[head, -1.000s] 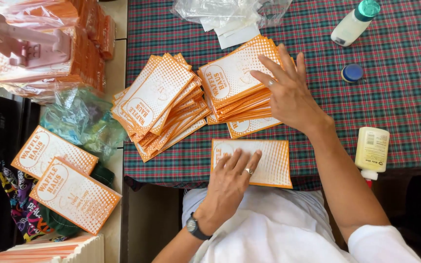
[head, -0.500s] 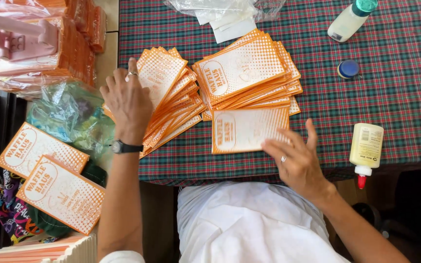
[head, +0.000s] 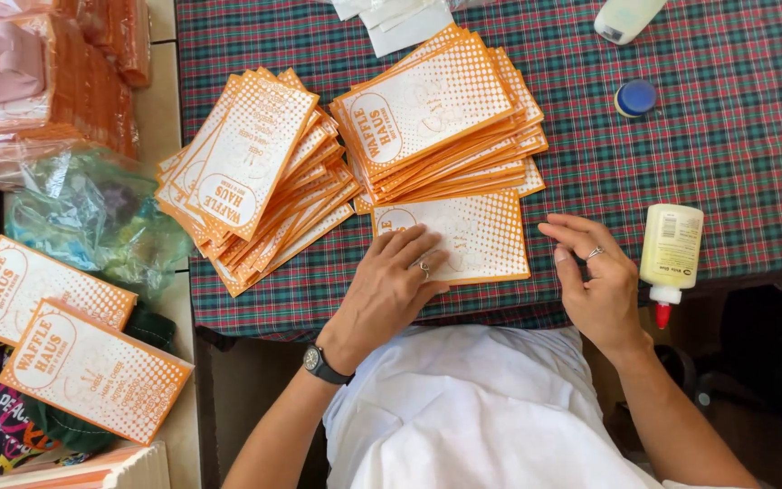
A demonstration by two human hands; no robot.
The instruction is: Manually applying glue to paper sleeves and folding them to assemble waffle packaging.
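left hand [head: 389, 292] has come back from the fanned stack to press flat and open on the single orange paper bag [head: 463, 237] at the worktop [head: 735, 181] edge, right hand [head: 595, 281] open just beside it.

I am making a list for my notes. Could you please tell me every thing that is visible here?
single bag: one, orange and white, flat at table edge
bag stacks: two, orange and white, fanned on tablecloth
tablecloth: one, red-green plaid
glue bottle: one, pale yellow, red tip, right edge
cap: one, blue, upper right
loose bags: two, orange, lower left
left hand: fingers pressing single bag
right hand: beside single bag, near glue bottle
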